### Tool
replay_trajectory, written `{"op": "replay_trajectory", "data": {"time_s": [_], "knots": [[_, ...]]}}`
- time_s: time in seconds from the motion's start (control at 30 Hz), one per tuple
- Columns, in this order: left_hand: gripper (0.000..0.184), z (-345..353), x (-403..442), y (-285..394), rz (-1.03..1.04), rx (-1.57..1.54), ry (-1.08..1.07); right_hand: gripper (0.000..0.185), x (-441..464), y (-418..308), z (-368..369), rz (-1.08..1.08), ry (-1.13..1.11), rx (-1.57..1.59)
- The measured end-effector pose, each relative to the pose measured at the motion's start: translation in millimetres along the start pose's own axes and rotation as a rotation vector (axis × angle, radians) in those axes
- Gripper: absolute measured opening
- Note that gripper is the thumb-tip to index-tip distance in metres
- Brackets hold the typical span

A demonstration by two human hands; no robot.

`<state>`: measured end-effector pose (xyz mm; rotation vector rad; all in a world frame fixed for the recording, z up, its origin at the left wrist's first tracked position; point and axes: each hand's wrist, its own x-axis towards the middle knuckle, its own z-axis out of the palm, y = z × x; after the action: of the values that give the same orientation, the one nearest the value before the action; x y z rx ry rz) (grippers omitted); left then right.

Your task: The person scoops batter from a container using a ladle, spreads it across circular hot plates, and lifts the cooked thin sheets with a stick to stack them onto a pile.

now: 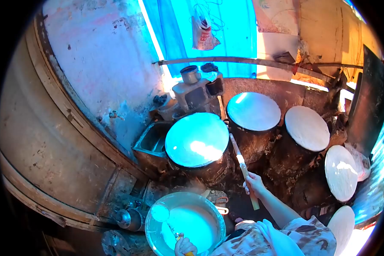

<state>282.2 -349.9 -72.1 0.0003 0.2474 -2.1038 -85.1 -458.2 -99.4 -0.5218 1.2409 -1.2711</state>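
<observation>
My left hand [185, 246] is closed around the yellow-ended handle of a ladle [160, 212]. The ladle's round bowl is over the left side of a wide basin [219, 219], which holds white liquid [192, 224]. My right hand [254, 184] grips a long, flat wooden spatula [240, 159], its far end pointing up beside a large round griddle [196, 140]. That griddle's top looks white and shiny, lit bluish by the light. Behind it and to the right stands a second round griddle [254, 111], also pale on top.
More round pale tops curve along the right: one griddle [307, 128], another disc [341, 173] and a lower one [342, 228]. A rectangular metal tray [151, 138] and a pot [190, 74] on a block stand behind. A metal jug [131, 219] is left of the basin.
</observation>
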Motion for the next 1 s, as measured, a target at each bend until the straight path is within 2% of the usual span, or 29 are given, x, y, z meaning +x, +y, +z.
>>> {"op": "replay_trajectory", "data": {"time_s": [0.27,0.4,0.47,0.53,0.63,0.77,0.8,0.83,0.87,0.9,0.93,1.0], "knots": [[0.022,41,45,-11,0.223,-0.151,0.078,0.025,5,-17,-36,0.173,-0.182,-0.004],[0.026,55,66,-17,0.316,-0.159,0.063,0.028,-3,-6,-56,0.304,-0.284,-0.179],[0.027,58,71,-19,0.340,-0.126,0.037,0.029,-1,3,-46,0.291,-0.322,-0.197],[0.026,61,71,-22,0.349,-0.122,0.045,0.030,9,-8,-29,0.331,-0.456,-0.284],[0.026,56,60,-21,0.359,-0.129,0.038,0.030,30,-9,25,0.343,-0.530,-0.257],[0.025,55,44,-27,0.442,-0.120,0.013,0.030,67,1,112,0.025,-0.563,-0.596],[0.023,48,36,-27,0.458,-0.127,-0.005,0.027,83,10,134,-0.525,-0.600,-0.768],[0.021,42,29,-25,0.472,-0.134,-0.021,0.025,96,10,145,-0.588,-0.634,-0.915],[0.021,36,23,-24,0.479,-0.132,-0.036,0.026,102,2,163,-0.773,-0.565,-1.103],[0.024,30,16,-23,0.492,-0.107,-0.061,0.039,111,-1,181,-0.736,-0.478,-1.335],[0.026,24,6,-25,0.516,-0.086,-0.085,0.048,129,5,202,-0.865,-0.294,-1.457],[0.026,21,-4,-29,0.551,-0.116,-0.075,0.054,152,1,218,-0.686,-0.330,-1.645]]}}
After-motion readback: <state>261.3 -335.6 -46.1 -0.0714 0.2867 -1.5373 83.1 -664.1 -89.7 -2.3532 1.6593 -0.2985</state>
